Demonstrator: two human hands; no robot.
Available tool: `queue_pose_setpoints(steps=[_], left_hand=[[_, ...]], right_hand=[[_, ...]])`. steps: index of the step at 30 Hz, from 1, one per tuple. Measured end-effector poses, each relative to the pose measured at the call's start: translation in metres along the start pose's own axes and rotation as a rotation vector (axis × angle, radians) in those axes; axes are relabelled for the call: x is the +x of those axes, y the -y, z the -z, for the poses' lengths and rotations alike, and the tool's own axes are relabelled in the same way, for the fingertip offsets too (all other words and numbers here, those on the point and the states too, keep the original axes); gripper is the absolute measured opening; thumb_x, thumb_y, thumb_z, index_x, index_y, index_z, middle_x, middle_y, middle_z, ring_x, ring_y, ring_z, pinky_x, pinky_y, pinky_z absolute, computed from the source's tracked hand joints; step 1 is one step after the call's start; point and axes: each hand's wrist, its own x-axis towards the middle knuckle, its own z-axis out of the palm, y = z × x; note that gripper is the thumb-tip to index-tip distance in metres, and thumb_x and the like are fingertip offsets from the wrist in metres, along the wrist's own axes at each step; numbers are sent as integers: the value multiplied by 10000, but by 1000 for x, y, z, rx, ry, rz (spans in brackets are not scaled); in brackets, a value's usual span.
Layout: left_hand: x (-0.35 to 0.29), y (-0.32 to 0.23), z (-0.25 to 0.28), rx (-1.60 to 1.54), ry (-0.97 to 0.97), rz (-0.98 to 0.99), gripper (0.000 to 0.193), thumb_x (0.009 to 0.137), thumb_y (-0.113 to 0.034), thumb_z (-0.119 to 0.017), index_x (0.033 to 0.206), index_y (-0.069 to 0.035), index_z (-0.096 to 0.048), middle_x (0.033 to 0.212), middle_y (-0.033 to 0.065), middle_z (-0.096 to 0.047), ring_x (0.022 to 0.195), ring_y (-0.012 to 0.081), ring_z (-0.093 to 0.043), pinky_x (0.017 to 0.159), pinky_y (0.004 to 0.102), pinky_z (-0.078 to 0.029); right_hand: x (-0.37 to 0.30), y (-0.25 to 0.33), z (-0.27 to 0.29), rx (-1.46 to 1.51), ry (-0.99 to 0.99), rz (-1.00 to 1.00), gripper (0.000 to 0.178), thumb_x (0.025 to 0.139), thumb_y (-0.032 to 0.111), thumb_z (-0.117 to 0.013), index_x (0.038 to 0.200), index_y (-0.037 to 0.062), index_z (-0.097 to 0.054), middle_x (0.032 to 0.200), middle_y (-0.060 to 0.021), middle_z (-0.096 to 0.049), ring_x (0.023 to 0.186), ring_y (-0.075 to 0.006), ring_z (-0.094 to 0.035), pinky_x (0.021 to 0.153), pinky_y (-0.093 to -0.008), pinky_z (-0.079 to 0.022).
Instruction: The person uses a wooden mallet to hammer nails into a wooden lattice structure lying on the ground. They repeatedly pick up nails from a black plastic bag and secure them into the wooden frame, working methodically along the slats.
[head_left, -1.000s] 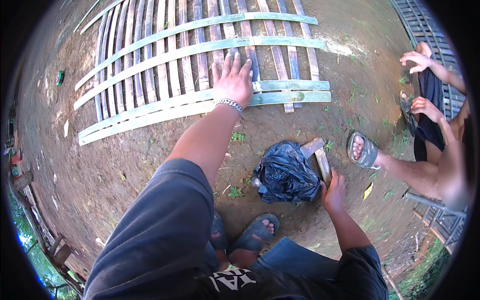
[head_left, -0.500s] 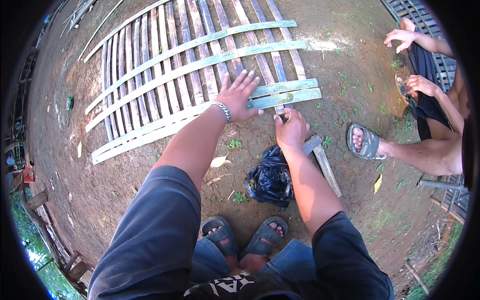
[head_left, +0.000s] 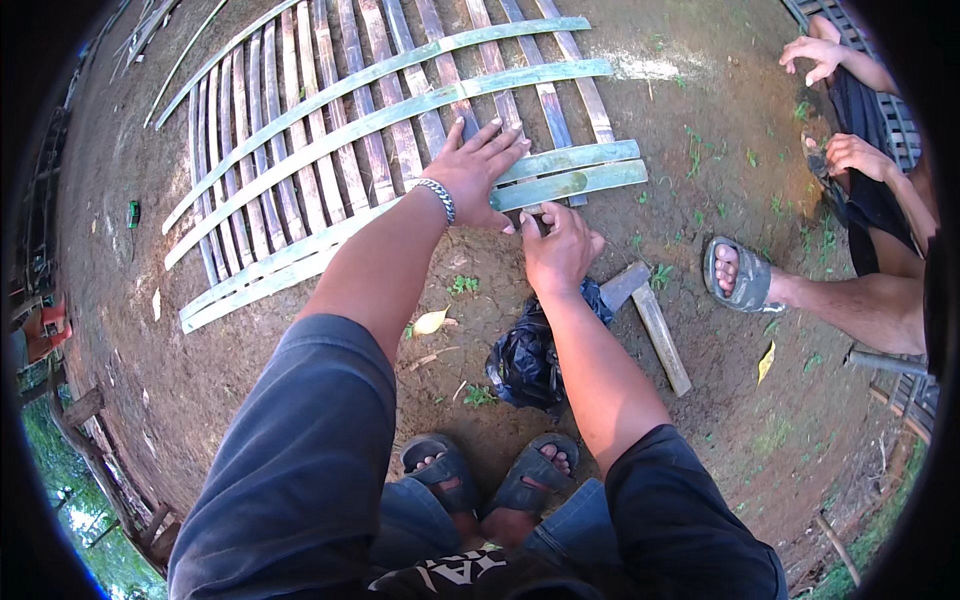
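A lattice of bamboo slats [head_left: 352, 95] lies on the ground, crossed by long pale green bamboo strips [head_left: 585, 181]. My left hand [head_left: 470, 178], fingers spread, presses flat over the two nearest strips. Just right of it, my right hand [head_left: 562, 248] is closed, thumb and forefinger at the end of a slat that pokes out under the nearest strip. The fingers partly cover that slat end. Below my right wrist sits a crumpled black plastic bag [head_left: 524, 362]. Beside it lies a hammer [head_left: 662, 342] with a wooden handle, its head near the bag.
At the right, another person sits on a slatted bamboo seat [head_left: 900, 130], with a sandalled foot [head_left: 738, 278] on the ground near the hammer. A yellow leaf [head_left: 766, 362] and small weeds dot the soil. A small green object [head_left: 134, 214] lies far left.
My right hand has shifted left along the near edge, closer to my left hand, from one slat's end to another. My left hand stays spread on the strips.
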Motion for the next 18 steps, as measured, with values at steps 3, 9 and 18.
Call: queue_pose_setpoints(steps=[3, 9, 18], left_hand=[[0, -1, -2, -16, 2, 22, 1242, 683, -700, -816, 1663, -195, -245, 1738, 44, -234, 1612, 257, -179, 1307, 586, -47], [-1, -3, -4, 0, -13, 56, 1187, 722, -723, -765, 1658, -196, -261, 1732, 62, -245, 1610, 251, -183, 1307, 586, -47], [-2, -2, -6, 0, -49, 80, 1171, 734, -745, -730, 1655, -182, -278, 1727, 78, -254, 1608, 252, -190, 1306, 584, -50]], right_hand=[[-2, 1, 2, -21, 32, -47, 302, 810, 290, -846, 1054, 157, -726, 1033, -5, -728, 1053, -234, -666, 972, -471, -380], [-1, -4, -3, -57, -5, 8, 287, 831, 311, -836, 1051, 158, -734, 1069, -11, -742, 1080, -231, -664, 970, -466, -376], [1, 0, -6, -9, -13, -57, 316, 794, 298, -871, 1045, 156, -742, 1045, -14, -740, 1056, -232, -669, 954, -455, -382]])
